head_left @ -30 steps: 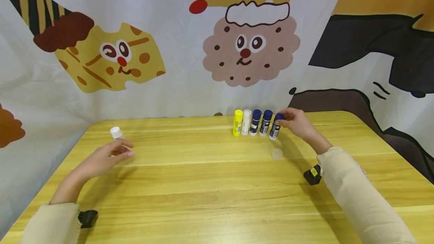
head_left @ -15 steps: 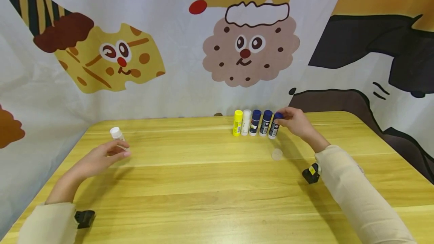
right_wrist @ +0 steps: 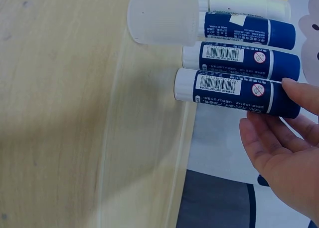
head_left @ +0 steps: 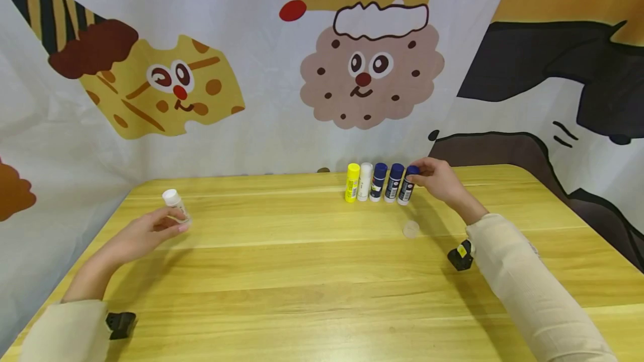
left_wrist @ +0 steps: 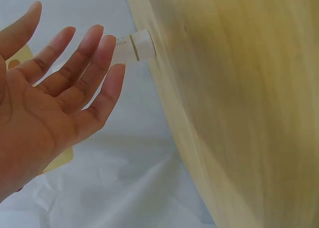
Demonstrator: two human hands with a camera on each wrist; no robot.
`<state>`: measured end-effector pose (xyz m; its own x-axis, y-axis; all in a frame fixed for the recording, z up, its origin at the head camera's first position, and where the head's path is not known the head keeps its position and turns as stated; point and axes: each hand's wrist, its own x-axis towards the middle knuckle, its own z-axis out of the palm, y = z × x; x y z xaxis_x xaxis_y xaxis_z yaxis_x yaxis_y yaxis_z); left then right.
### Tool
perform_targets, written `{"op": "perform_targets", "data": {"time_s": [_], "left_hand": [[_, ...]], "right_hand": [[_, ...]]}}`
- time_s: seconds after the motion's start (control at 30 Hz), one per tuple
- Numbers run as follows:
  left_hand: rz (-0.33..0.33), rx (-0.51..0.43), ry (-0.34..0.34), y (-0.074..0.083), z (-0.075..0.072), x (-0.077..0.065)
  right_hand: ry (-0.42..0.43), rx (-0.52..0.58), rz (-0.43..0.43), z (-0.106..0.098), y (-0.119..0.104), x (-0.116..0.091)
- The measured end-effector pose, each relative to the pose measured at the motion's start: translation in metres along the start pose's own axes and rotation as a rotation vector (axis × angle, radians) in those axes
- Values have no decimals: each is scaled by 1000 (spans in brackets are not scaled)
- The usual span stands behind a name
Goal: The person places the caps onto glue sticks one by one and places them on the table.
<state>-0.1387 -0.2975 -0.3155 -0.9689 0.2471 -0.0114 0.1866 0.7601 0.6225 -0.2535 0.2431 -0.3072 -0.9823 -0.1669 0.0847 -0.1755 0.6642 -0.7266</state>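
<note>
At the right end of a row, my right hand (head_left: 443,183) pinches the dark blue cap of a navy glue stick (head_left: 405,193) between thumb and fingers. That stick stands close beside another navy glue stick (head_left: 394,184). A third navy glue stick (head_left: 378,184), a white one (head_left: 365,183) and a yellow one (head_left: 351,184) continue the row leftward, all upright. Far to the left, my left hand (head_left: 138,237) is beside a lone white glue stick (head_left: 173,199), its lower part behind the fingers. In the left wrist view these fingers are spread and loosely bent, the thumb apart.
A small translucent round cup (head_left: 411,229) stands on the wooden table (head_left: 302,272) in front of the row's right end. Behind the table's far edge hangs a curtain (head_left: 271,144) printed with cartoon figures.
The held navy glue stick has moved slightly left and back, closer to its neighbour, and stands straighter. My left hand has shifted a little left, uncovering more of the lone white stick.
</note>
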Motion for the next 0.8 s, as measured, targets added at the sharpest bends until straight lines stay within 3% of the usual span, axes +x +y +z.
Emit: {"op": "perform_targets", "data": {"time_s": [0.33,0.8], "left_hand": [[-14,10,22,-10,-4,-1],[-108,30,33,-23,-11,-1]], "right_hand": [[-4,19,9,1,0,2],[0,29,-16,2,1,2]]}}
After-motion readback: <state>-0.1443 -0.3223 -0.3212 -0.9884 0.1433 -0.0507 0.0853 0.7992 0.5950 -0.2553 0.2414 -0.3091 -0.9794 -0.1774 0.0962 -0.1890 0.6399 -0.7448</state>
